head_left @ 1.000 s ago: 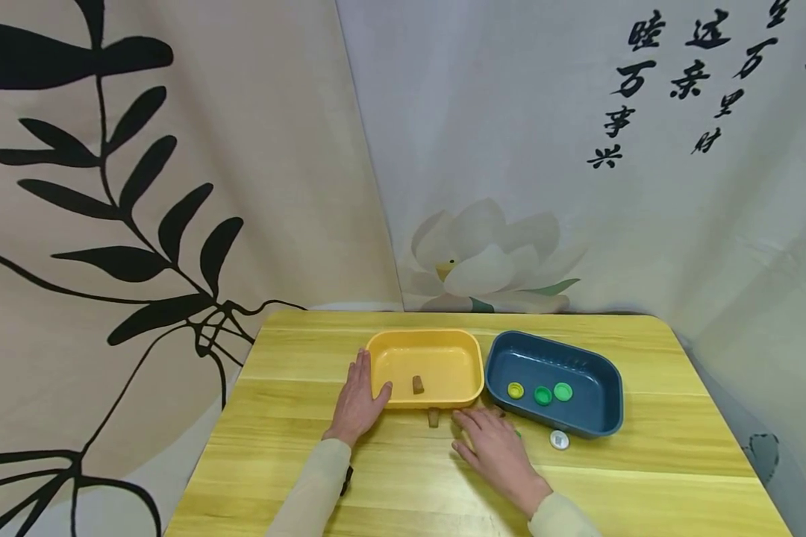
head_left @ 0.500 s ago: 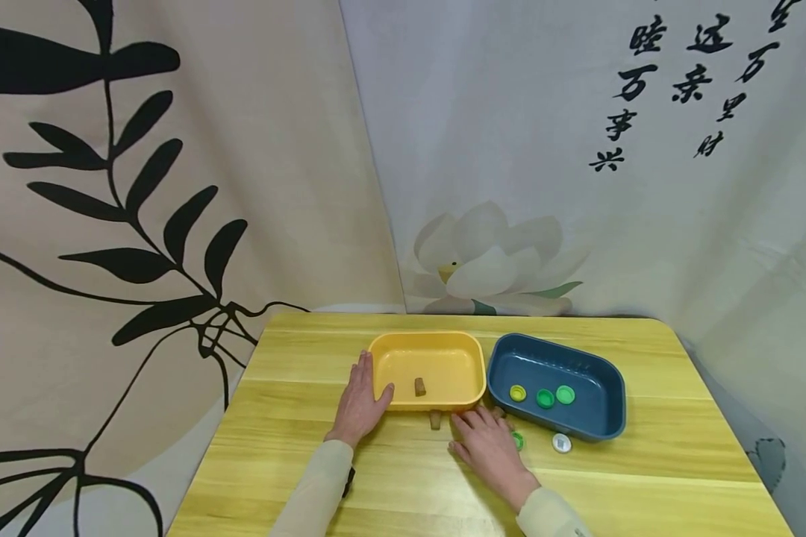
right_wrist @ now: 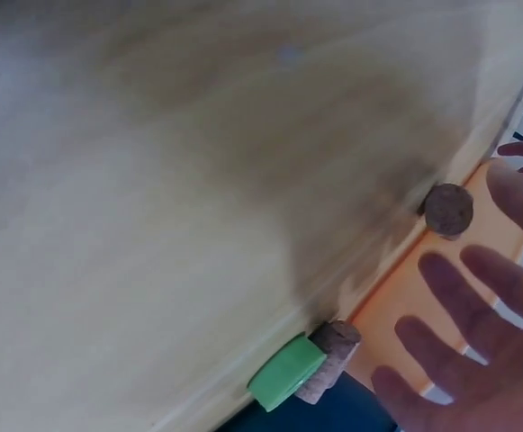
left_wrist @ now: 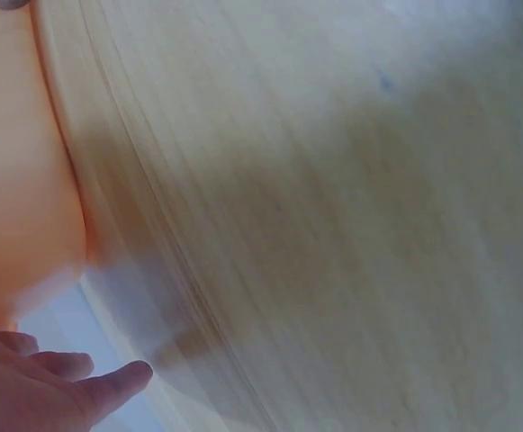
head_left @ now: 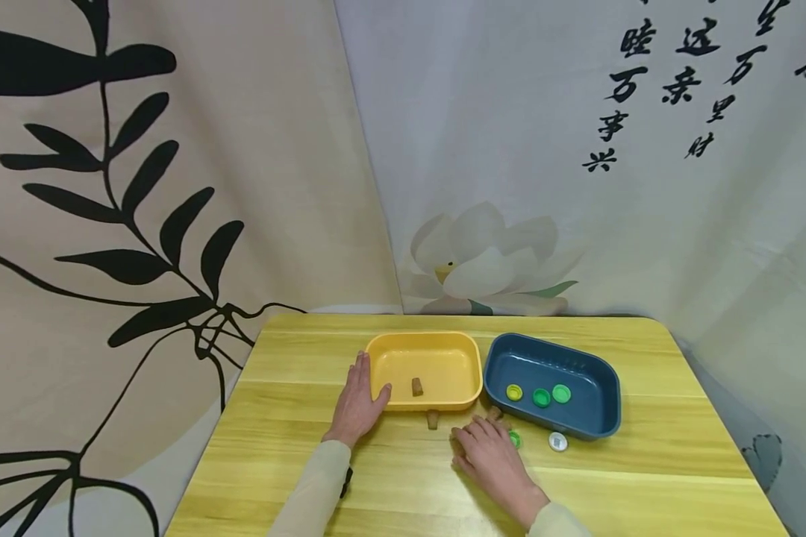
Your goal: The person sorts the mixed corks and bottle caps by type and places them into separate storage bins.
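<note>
My left hand (head_left: 357,401) rests with extended fingers on the left side of a yellow tray (head_left: 443,340), thumb at its front corner. One cork (head_left: 417,387) lies inside that tray, and another cork (head_left: 433,420) is on the table at its front wall. My right hand (head_left: 495,461) hovers low near the gap between the trays, its fingers spread and holding nothing in the right wrist view. Just beyond its fingers are a cork (right_wrist: 338,342) and a green bottle cap (right_wrist: 286,372) beside it. In the head view, this hand partly covers them.
A dark blue tray (head_left: 598,365) stands right of the yellow one, holding a yellow cap (head_left: 513,392) and two green caps (head_left: 551,395). A white cap (head_left: 557,441) lies before it on the wooden table (head_left: 651,477). Printed cloth (head_left: 295,149) hangs behind.
My right hand has drawn back a little from the trays, uncovering more of the green cap and the cork beside it. My left hand stays on the yellow tray.
</note>
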Demonstrator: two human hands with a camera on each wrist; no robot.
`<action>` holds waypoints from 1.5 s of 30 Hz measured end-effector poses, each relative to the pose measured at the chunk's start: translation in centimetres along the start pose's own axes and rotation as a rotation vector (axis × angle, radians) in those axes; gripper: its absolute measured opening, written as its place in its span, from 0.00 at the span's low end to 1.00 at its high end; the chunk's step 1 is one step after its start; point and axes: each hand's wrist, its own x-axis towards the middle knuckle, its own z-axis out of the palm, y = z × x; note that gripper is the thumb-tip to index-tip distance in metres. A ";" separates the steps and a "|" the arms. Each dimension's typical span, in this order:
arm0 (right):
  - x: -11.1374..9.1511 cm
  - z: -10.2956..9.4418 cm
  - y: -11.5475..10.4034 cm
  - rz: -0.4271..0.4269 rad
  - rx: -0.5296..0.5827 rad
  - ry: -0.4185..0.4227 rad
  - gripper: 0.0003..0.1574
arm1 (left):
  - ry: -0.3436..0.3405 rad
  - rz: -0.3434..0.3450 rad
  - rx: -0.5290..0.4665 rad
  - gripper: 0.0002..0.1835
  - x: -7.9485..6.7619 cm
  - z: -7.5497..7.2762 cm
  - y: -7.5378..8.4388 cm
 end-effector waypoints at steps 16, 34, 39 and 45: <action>-0.2 1.0 0.8 0.065 -0.088 0.032 0.21 | 0.021 0.007 -0.014 0.48 -0.1 -0.1 0.0; 0.9 -1.8 0.6 0.050 -0.008 0.250 0.16 | 0.008 0.002 0.011 0.48 0.0 0.0 0.0; 2.3 -2.4 0.8 0.081 0.032 0.274 0.16 | 0.010 0.010 -0.004 0.48 0.1 -0.2 0.2; 4.0 -2.4 0.9 0.110 0.073 0.284 0.15 | 0.010 0.013 -0.016 0.48 0.0 0.0 0.0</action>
